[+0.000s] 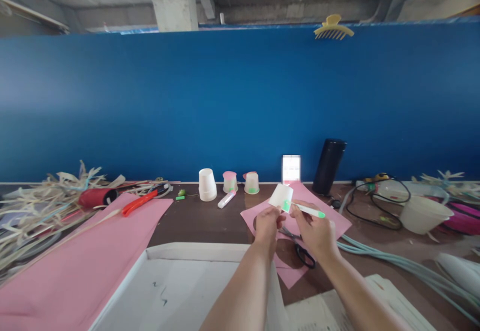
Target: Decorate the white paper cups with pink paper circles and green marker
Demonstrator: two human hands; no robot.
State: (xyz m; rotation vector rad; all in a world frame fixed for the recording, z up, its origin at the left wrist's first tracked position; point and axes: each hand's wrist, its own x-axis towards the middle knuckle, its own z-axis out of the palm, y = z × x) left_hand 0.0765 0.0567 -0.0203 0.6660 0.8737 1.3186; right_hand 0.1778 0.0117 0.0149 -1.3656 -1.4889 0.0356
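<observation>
My left hand (269,222) grips a white paper cup (279,195) by its lower edge, tilted above the pink paper. A green patch shows on the cup's side. In my right hand (315,226) is a white marker (309,210) with a green end, its other end close to the green patch; whether it touches cannot be made out. Below both hands, scissors (305,256) with black handles lie on a cut sheet of pink paper (333,221).
Left of my hands stand stacked white cups (207,185) and two cups (230,183) with green marks, near a pink-and-white tube (226,199). A black cylinder (329,166) leans by the blue partition (240,101). A white tray (195,251) lies in front; pale-blue cords (390,256) run right.
</observation>
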